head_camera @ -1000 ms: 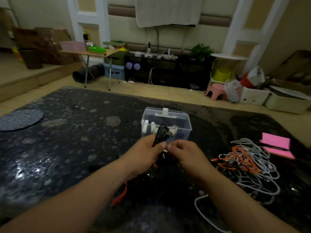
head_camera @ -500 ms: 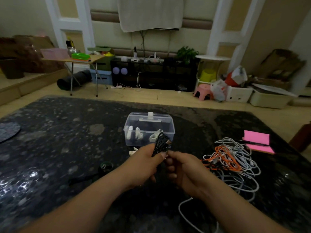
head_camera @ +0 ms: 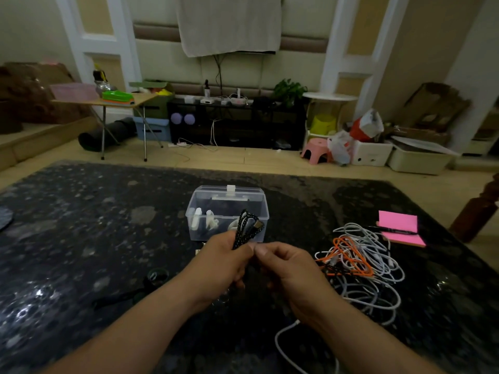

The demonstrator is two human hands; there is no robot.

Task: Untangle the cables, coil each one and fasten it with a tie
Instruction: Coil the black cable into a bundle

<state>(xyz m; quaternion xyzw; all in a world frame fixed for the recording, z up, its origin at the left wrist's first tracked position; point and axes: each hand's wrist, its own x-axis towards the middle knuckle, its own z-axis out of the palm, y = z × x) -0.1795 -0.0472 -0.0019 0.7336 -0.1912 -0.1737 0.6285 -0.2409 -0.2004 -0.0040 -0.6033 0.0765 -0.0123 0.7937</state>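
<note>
My left hand (head_camera: 225,263) grips a folded bundle of black speckled braided cable (head_camera: 247,229), whose loops and plug stick up above my fingers. My right hand (head_camera: 289,268) sits right beside it with fingers curled and fingertips pinched at the lower part of the same cable. Both hands hover above the dark table, in front of a clear plastic box (head_camera: 228,201) that holds several white items. A tangle of white and orange cables (head_camera: 359,263) lies on the table to the right. One white cable (head_camera: 283,344) runs under my right forearm.
The dark speckled table (head_camera: 81,238) fills the foreground. A pink notepad (head_camera: 399,225) with a black pen (head_camera: 391,230) lies at the right, near the table's edge. A black strap or cable (head_camera: 129,295) lies left of my left arm. A wooden post (head_camera: 475,209) stands at the far right.
The view has shifted, so the box and cable pile sit further left in the frame. Both hands remain together on the black cable, with its loops still above my left fingers.
</note>
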